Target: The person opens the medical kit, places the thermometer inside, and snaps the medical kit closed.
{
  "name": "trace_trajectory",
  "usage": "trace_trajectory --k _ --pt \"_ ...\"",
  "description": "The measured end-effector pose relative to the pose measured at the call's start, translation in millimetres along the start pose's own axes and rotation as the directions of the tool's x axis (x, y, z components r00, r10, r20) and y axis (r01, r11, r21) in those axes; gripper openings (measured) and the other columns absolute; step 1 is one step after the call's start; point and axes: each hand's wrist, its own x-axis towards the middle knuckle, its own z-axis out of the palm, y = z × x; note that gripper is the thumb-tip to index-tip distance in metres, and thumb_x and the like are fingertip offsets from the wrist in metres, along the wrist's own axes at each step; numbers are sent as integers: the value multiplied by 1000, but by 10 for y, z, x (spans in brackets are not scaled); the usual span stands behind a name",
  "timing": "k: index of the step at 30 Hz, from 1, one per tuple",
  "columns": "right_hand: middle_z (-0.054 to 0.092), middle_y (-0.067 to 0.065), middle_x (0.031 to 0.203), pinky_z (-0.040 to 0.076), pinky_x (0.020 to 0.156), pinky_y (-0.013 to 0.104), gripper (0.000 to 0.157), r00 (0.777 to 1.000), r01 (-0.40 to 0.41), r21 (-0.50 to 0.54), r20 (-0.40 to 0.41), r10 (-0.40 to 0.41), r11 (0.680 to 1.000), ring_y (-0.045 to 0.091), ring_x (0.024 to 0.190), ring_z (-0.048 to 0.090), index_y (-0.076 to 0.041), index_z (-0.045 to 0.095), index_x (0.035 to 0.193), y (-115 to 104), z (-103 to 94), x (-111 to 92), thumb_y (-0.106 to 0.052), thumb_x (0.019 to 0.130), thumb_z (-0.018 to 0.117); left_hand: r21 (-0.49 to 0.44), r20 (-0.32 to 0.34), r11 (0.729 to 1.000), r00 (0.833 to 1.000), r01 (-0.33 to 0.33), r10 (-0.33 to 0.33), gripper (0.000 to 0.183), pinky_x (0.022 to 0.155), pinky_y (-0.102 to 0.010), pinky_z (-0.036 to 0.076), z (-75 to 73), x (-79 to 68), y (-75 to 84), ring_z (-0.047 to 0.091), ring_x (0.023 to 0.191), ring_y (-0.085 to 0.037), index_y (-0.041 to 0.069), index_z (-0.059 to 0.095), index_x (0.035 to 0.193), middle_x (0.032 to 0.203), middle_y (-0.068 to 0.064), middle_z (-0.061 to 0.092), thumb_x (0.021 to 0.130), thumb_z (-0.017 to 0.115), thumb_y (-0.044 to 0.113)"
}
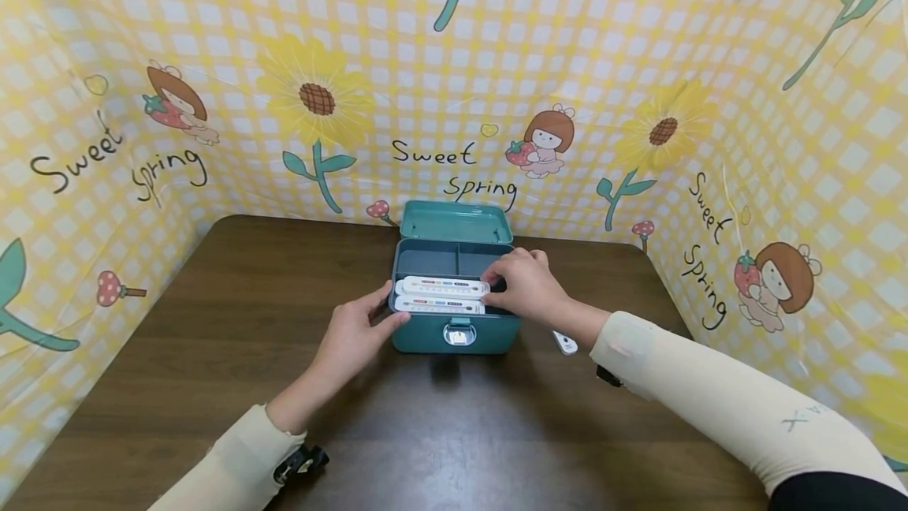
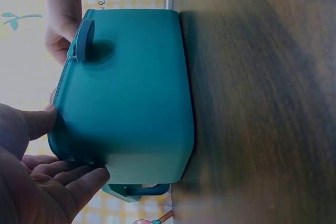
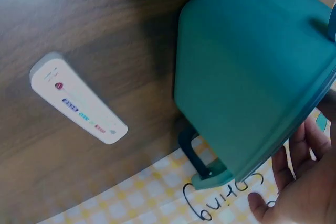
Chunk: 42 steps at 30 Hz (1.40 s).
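A rectangular teal box (image 1: pixel 426 335) with a silver clasp (image 1: pixel 459 333) is carried by a dark brown wood-grain table (image 1: pixel 248 298) with rounded far corners. The box is set upright near the far edge, about midway between those corners, with its clasp turned to the near side and its lid (image 1: pixel 456 222) tipped back toward the far edge. Between box and right edge, apart from both, a flat, tapered white stick (image 3: pixel 79 100) is laid printed side up, its wider end turned nearward.
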Motion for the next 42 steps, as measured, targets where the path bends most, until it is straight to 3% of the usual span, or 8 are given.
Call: trace_trajectory --k 27,42 --pt "75 -8 100 32 99 50 26 994 -96 57 -43 98 994 15 103 54 -21 81 107 -162 72 -12 -38 87 83 -13 -4 1000 1000 13 -13 72 97 -41 55 -33 -14 -22 58 133 -26 9 47 153 152 -12 53 94 75 39" --pt "73 -8 103 32 103 49 26 996 -30 134 -83 42 991 17 104 58 -20 78 111 43 54 -110 -32 89 83 2 9 1000 1000 21 -21 73 96 -40 56 -18 3 0 60 132 -26 9 47 153 152 -11 54 93 75 39"
